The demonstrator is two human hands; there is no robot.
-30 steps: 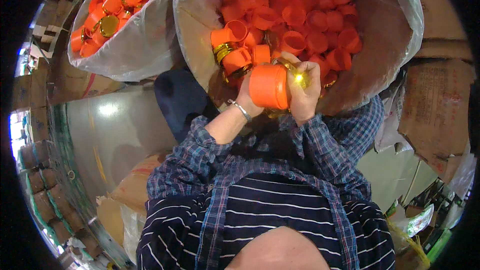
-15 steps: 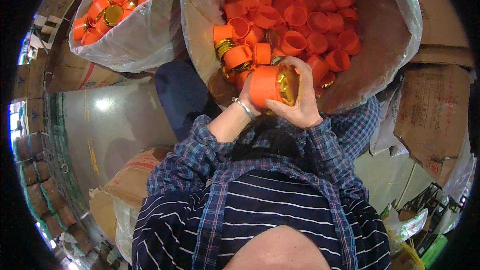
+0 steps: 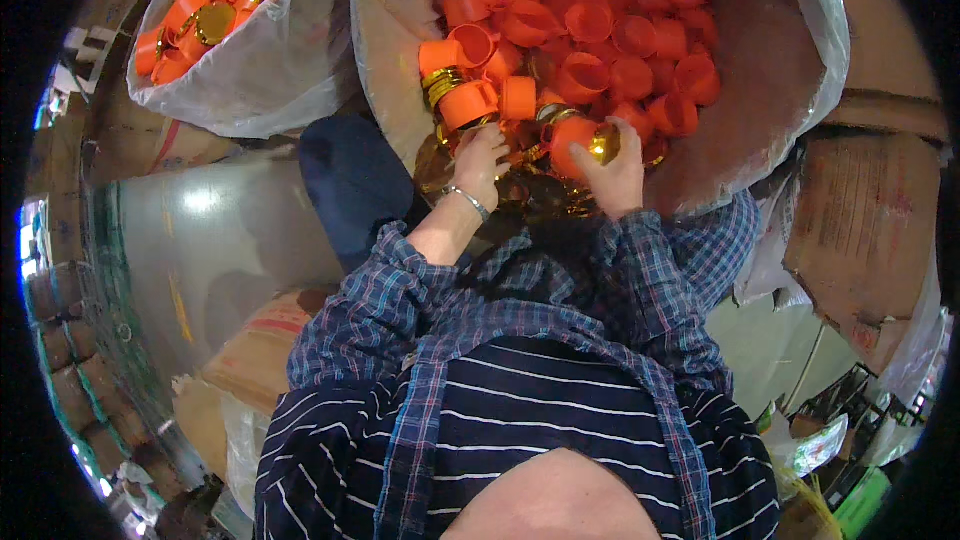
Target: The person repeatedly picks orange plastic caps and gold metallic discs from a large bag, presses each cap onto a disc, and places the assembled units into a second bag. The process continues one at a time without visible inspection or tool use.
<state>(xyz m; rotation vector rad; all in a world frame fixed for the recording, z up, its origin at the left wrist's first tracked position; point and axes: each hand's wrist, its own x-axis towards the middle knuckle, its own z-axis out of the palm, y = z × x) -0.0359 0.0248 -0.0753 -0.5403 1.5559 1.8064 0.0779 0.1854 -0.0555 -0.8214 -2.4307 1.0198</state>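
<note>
My right hand (image 3: 617, 168) is closed round an orange plastic cup (image 3: 570, 143) with a shiny gold end, held low over the near side of a large lined box. To its left, my left hand (image 3: 478, 168) reaches into the same box, fingers bent and apart, with nothing visible in them. Its fingertips are close to a gold-banded orange cup (image 3: 467, 103) and a short stack of gold lids (image 3: 442, 88). More gold pieces (image 3: 545, 196) lie loosely below and between both hands. Farther in, several plain orange cups (image 3: 590, 22) are heaped.
The box's clear plastic liner (image 3: 822, 70) folds over its rim. A second lined bag (image 3: 250, 90) at the far left holds orange cups with gold ends. My knee (image 3: 350, 185) is beside the box. Cardboard (image 3: 860, 230) stands on the right, a brown sack (image 3: 265, 345) at left.
Both hands have moved forward and down into the box. My left hand has let go of the cup, and my right hand has kept it. The hands are now farther apart.
</note>
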